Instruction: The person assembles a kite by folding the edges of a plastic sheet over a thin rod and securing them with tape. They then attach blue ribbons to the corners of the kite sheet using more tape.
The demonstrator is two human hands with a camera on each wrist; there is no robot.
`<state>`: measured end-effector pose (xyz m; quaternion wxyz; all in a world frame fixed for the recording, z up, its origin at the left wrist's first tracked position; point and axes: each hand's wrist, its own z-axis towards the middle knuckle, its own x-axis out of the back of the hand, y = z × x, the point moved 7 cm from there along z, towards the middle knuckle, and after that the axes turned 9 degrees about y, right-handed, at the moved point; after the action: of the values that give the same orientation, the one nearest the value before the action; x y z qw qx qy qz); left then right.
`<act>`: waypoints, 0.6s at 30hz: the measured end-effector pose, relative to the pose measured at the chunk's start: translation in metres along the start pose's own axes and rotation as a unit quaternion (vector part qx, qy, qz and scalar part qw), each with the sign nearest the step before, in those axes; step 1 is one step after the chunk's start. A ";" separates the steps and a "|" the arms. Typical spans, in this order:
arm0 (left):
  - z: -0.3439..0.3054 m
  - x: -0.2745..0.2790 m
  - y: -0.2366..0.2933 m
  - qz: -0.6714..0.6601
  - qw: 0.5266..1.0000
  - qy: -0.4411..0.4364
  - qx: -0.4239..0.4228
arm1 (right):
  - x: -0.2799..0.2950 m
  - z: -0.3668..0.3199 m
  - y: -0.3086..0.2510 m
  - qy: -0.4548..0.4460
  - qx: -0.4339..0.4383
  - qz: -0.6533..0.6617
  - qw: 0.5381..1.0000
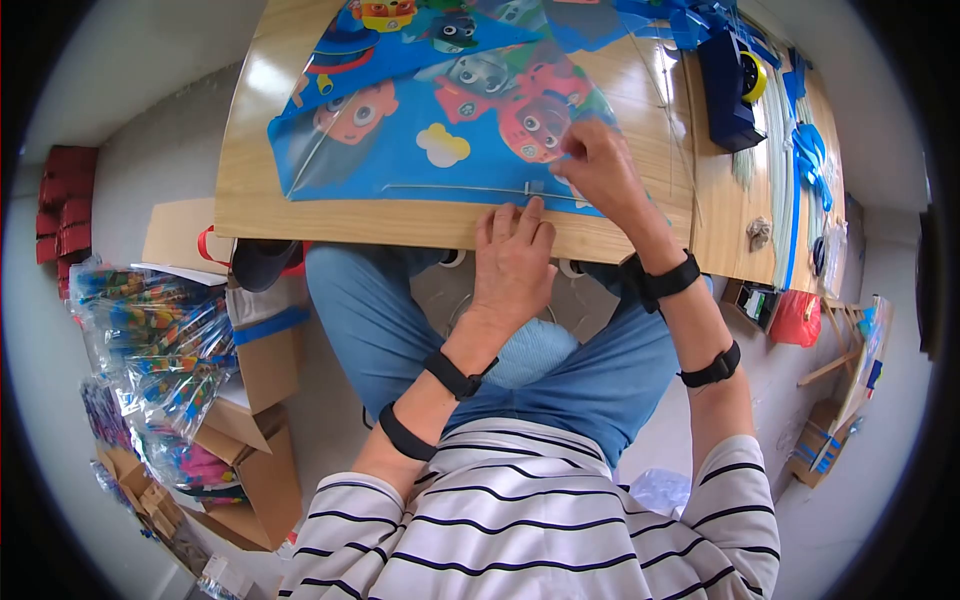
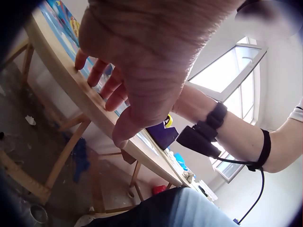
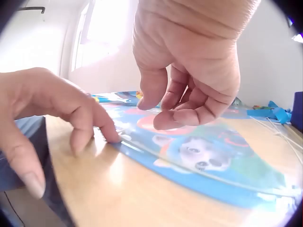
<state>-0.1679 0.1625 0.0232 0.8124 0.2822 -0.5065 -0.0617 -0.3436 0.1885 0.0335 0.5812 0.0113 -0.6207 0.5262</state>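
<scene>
A blue plastic sheet [image 1: 380, 165] printed with cartoon animals lies on the wooden table, partly folded over itself. Along its front edge runs a thin pale rod [image 1: 450, 187], with a small clear piece [image 1: 535, 187] on it near the left fingertips. My left hand [image 1: 515, 260] rests at the table's front edge, fingers spread and fingertips touching down by the sheet's edge. Above the sheet's front right part hovers my right hand [image 1: 608, 175], fingers loosely curled. In the right wrist view a gap shows between its thumb and fingers, with nothing visible there.
A dark blue tape dispenser [image 1: 725, 95] with a yellow roll [image 1: 753, 77] stands at the back right. Blue strips [image 1: 815, 160] and thin rods lie beyond it. On the floor at left, an open carton [image 1: 270, 480] stands beside clear-wrapped printed packets [image 1: 150, 330].
</scene>
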 end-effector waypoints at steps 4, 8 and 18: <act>0.001 0.001 0.001 -0.005 1.000 0.002 0.004 | -0.021 -0.034 0.008 -0.045 -0.099 -0.001 0.994; 0.001 0.001 0.001 0.004 1.000 -0.003 -0.002 | -0.031 -0.031 0.010 -0.037 -0.126 -0.078 0.988; 0.000 -0.001 0.001 0.015 1.000 -0.010 0.006 | -0.037 -0.028 0.003 0.003 -0.134 -0.133 0.982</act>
<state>-0.1684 0.1636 0.0224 0.8066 0.2790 -0.5188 -0.0492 -0.3136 0.1858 -0.0021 0.6437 0.0141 -0.6770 0.3566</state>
